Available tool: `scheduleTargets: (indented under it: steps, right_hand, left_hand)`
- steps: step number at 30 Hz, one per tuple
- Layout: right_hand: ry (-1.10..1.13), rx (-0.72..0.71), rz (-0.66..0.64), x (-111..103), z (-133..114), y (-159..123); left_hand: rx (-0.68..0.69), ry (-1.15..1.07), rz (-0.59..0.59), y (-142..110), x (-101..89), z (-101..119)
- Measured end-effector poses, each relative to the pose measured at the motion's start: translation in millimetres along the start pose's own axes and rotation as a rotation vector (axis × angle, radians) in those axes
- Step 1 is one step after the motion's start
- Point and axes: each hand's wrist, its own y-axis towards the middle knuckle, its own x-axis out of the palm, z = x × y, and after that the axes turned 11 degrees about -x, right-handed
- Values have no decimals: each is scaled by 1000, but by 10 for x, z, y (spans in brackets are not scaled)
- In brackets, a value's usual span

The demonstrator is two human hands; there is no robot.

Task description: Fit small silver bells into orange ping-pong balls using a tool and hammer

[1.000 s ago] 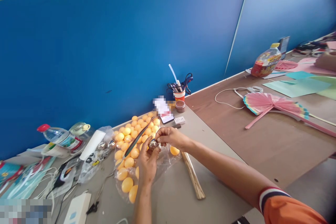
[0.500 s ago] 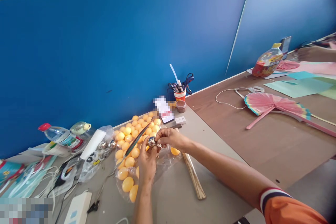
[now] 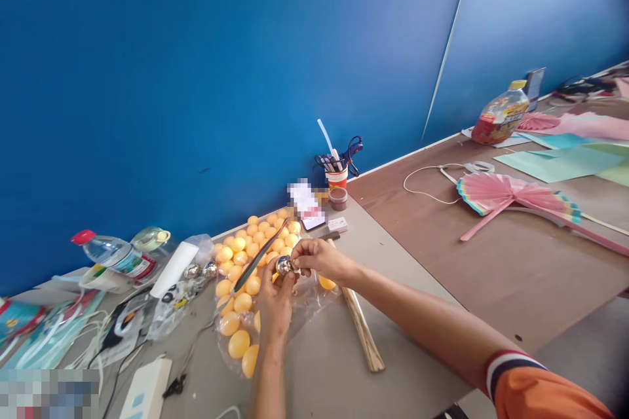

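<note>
My left hand (image 3: 276,298) grips a shiny silver ball (image 3: 284,266) between thumb and fingers. My right hand (image 3: 318,260) is closed in a pinch at the ball's right side. A small whitish bit shows at its fingertips, too small to name. Behind and left of the hands lies a clear plastic bag (image 3: 314,301) full of orange balls (image 3: 239,344). A dark, narrow strip-like tool (image 3: 260,258) rests across the bag. Right of my hands a wooden-handled tool (image 3: 362,330) lies on the table, its head partly covered by my right hand.
A phone (image 3: 313,223), a small round jar (image 3: 338,198) and a cup of tools (image 3: 337,178) stand by the blue wall. Bottles (image 3: 118,255), two silver balls, cables and a white power strip (image 3: 146,389) crowd the left. A pink paper fan (image 3: 511,193) and a juice bottle (image 3: 501,114) are right.
My hands and the silver ball stay almost in place, with only slight finger movement. Another person's arm at the far right has gone out of view.
</note>
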Motion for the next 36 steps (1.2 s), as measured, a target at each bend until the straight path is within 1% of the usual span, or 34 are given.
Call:
scheduleTargets:
  steps: [6,11,15,18,22,24,26,29,33,36]
  right_hand:
    - [-67,4,-9,19,12,-9]
    - [1,-4,-52,16,23,-11]
    - [15,17,-29,23,73,-8]
    - [28,46,12,28,109,-3]
    - [15,72,31,24,134,3]
    - [-3,58,21,25,136,2]
    - [-32,41,16,33,129,-5]
    - [-48,45,16,54,111,-17]
    - [-38,60,24,72,110,-23]
    - [-34,60,38,71,136,-16]
  left_hand:
    - [-24,9,6,-12,-3,-2]
    - [-35,40,27,-11,-2,12]
    - [9,59,64,20,-9,-38]
    - [72,115,87,57,-31,-109]
    - [127,147,97,94,-57,-170]
    - [115,138,92,94,-58,-170]
    - [73,127,80,77,-50,-150]
    - [35,115,72,36,-36,-100]
    - [24,120,61,10,-31,-61]
    - [58,125,61,28,-34,-82]
